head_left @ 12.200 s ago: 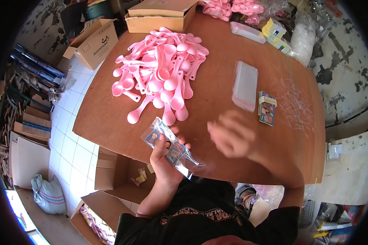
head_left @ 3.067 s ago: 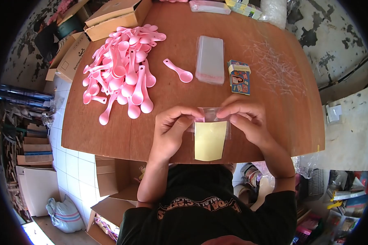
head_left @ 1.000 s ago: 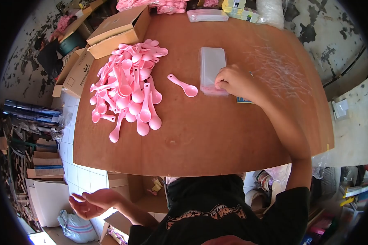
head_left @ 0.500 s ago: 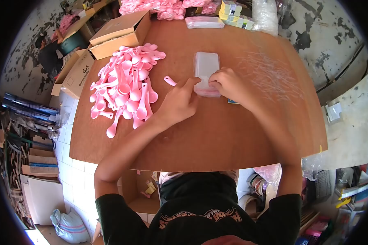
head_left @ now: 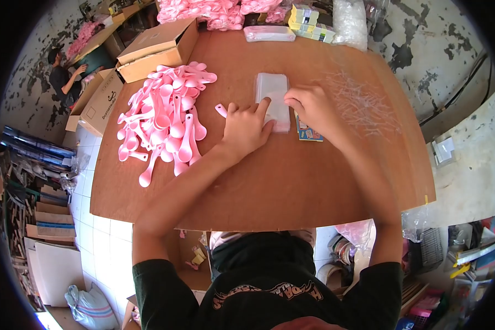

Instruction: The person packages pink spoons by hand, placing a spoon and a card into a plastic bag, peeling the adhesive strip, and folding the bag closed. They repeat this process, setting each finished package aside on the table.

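My left hand [head_left: 246, 127] rests at the lower left edge of a stack of clear plastic bags [head_left: 273, 93], its fingers apart and touching the bags. Just under it, the pink end of a spoon [head_left: 221, 110] pokes out to the left. My right hand [head_left: 309, 104] is at the right edge of the stack, thumb and forefinger pressed together; whether anything thin is between them is too small to tell. Blue printed cards [head_left: 308, 132] lie partly beneath this hand. Left of both hands is a big heap of pink spoons [head_left: 162, 110].
Thin clear strips [head_left: 363, 104] are scattered at the table's right. A cardboard box [head_left: 157, 52], a pink-edged pack [head_left: 269, 33], yellow card stacks [head_left: 312, 25] and a plastic roll [head_left: 350, 25] line the back. Another person [head_left: 65, 80] is at the far left.
My left hand's fingers have spread over the bags. My right hand has moved slightly up and right, off the bags, showing more of the blue cards. The view has shifted slightly.
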Available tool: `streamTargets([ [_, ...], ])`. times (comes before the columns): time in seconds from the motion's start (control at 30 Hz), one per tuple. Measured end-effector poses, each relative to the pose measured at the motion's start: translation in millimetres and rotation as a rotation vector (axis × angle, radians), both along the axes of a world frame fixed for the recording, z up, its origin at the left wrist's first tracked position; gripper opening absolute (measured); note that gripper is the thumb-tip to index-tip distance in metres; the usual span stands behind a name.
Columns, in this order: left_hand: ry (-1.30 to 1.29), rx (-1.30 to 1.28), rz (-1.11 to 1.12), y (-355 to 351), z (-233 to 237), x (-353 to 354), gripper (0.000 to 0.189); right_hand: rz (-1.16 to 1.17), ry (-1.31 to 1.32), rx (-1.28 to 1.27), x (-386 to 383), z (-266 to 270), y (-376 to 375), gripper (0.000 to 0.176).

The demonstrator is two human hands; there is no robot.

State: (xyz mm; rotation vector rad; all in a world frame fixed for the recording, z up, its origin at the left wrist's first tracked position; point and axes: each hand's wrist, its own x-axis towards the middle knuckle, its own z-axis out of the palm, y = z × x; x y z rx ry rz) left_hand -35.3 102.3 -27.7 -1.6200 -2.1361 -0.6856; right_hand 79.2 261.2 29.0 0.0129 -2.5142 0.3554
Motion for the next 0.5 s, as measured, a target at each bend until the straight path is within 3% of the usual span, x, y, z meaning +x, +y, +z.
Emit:
streamTargets([
  [0.1, -0.205, 0.030, -0.067, -2.4, 2.5, -3.5, 0.042, 0.015, 0.037, 0.249, 20.6, 16.0, -20.7, 0.005],
  [0.17, -1.166, 0.085, -0.230, -14.3, 12.1, 8.1, 0.050, 0.024, 0.041, 0.349, 37.3, 22.2, -40.8, 0.005],
  [0.2, -1.169, 0.085, -0.229, -20.9, 15.0, 14.7, 0.050, 0.041, 0.067, 0.409, 46.0, 24.2, -53.5, 0.004],
  [0.27, -2.035, 0.106, -0.576, -37.0, 20.5, 31.3, 0.051, 0.064, 0.087, 0.466, 57.7, 17.7, -70.1, 0.005],
  [0.3, -2.192, 0.097, -0.632, -45.5, 26.4, 40.8, 0.043, 0.111, 0.107, 0.514, 62.0, 12.6, -75.9, 0.006],
  [0.4, -2.066, 0.219, -0.563, -64.1, 15.0, 59.6, 0.038, 0.213, 0.122, 0.524, 68.8, 7.4, -84.9, 0.008],
  [0.5, -2.156, 0.353, -0.432, -82.6, 15.5, 66.6, 0.034, 0.036, 0.193, 0.235, 77.6, 7.3, -76.8, 0.015],
])
